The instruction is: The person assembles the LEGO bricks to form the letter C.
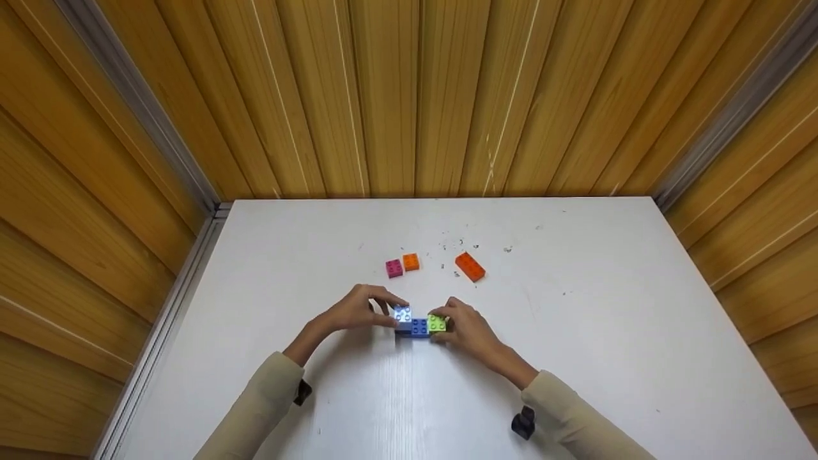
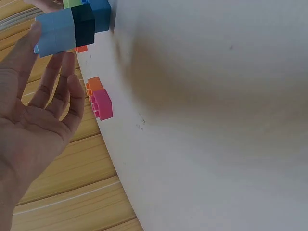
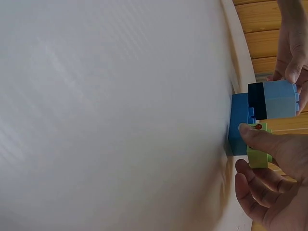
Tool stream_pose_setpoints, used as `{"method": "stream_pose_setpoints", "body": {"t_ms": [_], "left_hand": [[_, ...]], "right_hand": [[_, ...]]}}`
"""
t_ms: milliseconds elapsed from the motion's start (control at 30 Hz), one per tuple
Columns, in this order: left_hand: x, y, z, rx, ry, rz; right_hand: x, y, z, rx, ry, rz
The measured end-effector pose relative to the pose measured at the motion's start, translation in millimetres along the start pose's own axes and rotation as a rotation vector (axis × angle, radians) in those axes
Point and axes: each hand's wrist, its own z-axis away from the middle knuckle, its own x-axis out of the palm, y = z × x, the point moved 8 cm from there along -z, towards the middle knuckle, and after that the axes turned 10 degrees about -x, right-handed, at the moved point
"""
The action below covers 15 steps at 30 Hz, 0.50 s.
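Observation:
A long blue toy building brick (image 1: 419, 328) lies on the table between the hands. On its left end stands a stack: a dark blue brick (image 3: 257, 101) with a light blue brick (image 3: 280, 99) on top. My left hand (image 1: 353, 310) pinches the light blue brick (image 2: 55, 32) between thumb and fingers. A lime green brick (image 1: 437, 323), with a small red figure on its side, is at the right end of the blue one. My right hand (image 1: 471, 328) holds this green brick (image 3: 258, 159) between thumb and fingers. The fingers partly cover it.
Beyond the hands lie a pink brick (image 1: 394, 268), a small orange brick (image 1: 411, 262) and a longer red-orange brick (image 1: 470, 266). Dark specks are scattered on the white table (image 1: 594, 332). Wood-patterned walls (image 1: 441, 96) rise at the back and sides.

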Motion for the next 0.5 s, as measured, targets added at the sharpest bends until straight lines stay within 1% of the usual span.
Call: {"method": "stream_pose_setpoints", "body": {"t_ms": [100,167,200,267,367,433,500], "left_hand": [[-2.4,-2.7,-5.8,-0.007,-0.03,0.003],[-7.3,-6.7,-9.0,-0.014,-0.024,0.006],[-10.9,-9.3,-10.1,-0.02,-0.007,0.006],[-20.1,-17.6,-12.3,-0.043,0.059,0.014],[-32.5,-31.5,-16.5,-0.099,0.193,0.046],[-36.4,-39.7,-21.7,-0.136,0.269,0.073],[-36.5,-43.8,-28.7,-0.16,0.326,0.094]], "right_hand": [[-1,2,0.8,0.007,0.006,0.016],[-1,2,0.7,0.008,0.002,0.025],[0,2,0.3,0.007,-0.002,0.026],[2,0,-1.1,-0.001,-0.01,0.023],[3,-1,-2.2,-0.006,-0.014,0.004],[2,-1,-1.5,-0.003,-0.01,0.004],[0,0,0.8,0.005,-0.007,0.012]]}}
